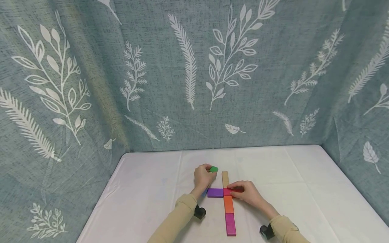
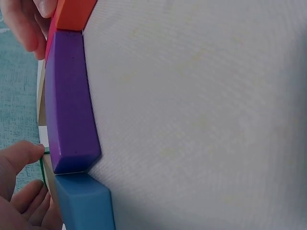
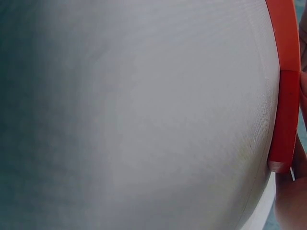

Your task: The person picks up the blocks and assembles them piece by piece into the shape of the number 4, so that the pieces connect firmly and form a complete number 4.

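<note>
Near the back of the layout, my left hand [image 1: 203, 178] pinches a small green block [image 1: 214, 169] between thumb and fingers. To the right of the junction, my right hand [image 1: 247, 192] has its thumb and fingers around a red block [image 3: 286, 120], partly covering it. A pinkish-red block [image 1: 227, 192] sits at the crossing. Left of that lies a purple block [image 1: 215, 193], with a blue block [image 2: 88, 201] at its outer end, mostly hidden in the head view by my left wrist. A tan block [image 1: 225, 179] extends backward; an orange block [image 1: 229, 205] and a magenta block [image 1: 230, 224] extend toward me.
The blocks lie on a white-covered table [image 1: 149, 182]. Teal curtains [image 1: 200, 128] with white leaf prints stand behind it and at both sides. A black wrist device [image 1: 199, 212] hangs under my left forearm, another black device [image 1: 267, 232] under my right.
</note>
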`<state>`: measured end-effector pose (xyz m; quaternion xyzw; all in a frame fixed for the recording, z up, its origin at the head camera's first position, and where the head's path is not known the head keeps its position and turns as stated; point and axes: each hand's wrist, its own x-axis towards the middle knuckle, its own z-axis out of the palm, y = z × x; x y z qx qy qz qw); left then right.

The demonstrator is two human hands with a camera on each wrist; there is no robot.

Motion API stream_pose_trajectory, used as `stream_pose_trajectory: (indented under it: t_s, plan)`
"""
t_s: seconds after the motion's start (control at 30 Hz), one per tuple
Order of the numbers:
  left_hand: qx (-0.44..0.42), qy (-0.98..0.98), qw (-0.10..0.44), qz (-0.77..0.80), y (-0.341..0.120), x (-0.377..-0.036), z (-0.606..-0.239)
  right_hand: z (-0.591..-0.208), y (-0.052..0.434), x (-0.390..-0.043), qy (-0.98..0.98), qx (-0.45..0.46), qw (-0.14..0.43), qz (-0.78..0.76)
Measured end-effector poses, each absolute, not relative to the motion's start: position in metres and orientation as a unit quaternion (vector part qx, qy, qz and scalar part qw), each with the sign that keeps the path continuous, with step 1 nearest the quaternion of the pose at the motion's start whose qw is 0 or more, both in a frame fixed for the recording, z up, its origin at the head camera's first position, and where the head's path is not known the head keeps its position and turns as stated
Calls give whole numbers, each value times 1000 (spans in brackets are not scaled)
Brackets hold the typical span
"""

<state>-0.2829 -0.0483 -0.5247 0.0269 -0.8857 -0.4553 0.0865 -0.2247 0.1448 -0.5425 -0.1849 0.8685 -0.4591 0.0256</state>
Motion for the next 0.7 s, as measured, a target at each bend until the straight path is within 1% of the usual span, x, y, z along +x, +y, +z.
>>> stream_pose_trajectory:
  t_s: [0.5,0.7]
  plan:
    - [31,-883,80,-461,-50,-279,-520,-542,143,-223,873,-183,22,-452]
    - [29,-879,87,-469,-52,-277,-517,-542,142,-221,874,-183,17,-451]
